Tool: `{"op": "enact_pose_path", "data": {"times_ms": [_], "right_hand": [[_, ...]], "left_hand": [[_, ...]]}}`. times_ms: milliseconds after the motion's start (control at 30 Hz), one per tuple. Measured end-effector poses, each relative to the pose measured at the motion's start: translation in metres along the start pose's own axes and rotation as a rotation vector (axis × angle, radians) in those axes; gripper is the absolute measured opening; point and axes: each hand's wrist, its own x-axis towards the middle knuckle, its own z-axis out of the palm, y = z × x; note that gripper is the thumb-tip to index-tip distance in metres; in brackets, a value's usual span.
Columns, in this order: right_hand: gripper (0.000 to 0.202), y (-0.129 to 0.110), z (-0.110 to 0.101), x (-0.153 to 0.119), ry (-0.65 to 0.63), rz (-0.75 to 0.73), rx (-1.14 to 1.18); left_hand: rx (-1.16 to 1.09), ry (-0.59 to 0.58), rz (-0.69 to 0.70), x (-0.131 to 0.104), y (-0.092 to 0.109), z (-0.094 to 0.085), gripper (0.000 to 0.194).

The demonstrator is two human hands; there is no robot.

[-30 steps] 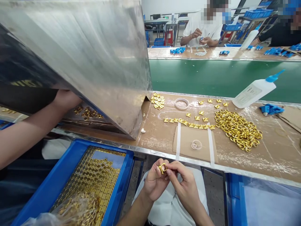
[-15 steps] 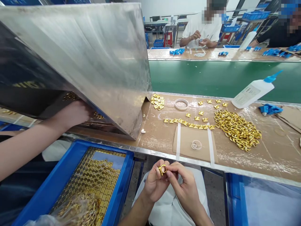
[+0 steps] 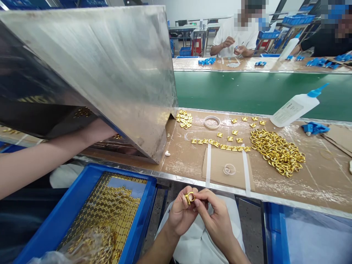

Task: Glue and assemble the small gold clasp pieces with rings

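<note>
Over my lap, a gold ring with a flat top is held between my two hands. My left hand pinches the ring with its thumb and fingers. From the other side, my right hand closes thumb and forefinger on the ring's band. Beyond them on the bench lies a cardboard pad with tape strips and a small clear dish. Behind the pad runs a row of gold pieces. A pile of gold rings is to the right.
A metal hood stands on the left, a co-worker's arm reaching under it. A blue tray of gold pieces sits below. A bottle, a tape roll and a green belt are farther back.
The co-worker's arm on the left has moved farther right under the metal hood, hiding its hand. My hands and the ring stay almost the same.
</note>
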Motion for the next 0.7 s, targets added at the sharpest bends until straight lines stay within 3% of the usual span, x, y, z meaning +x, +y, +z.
{"op": "enact_pose_path", "data": {"times_ms": [700], "right_hand": [[0.014,0.0026,0.0012,-0.0007,-0.001,0.0,-0.006]], "left_hand": [[0.065,0.036,0.012,-0.0005,-0.0006,-0.0024,0.063]]}}
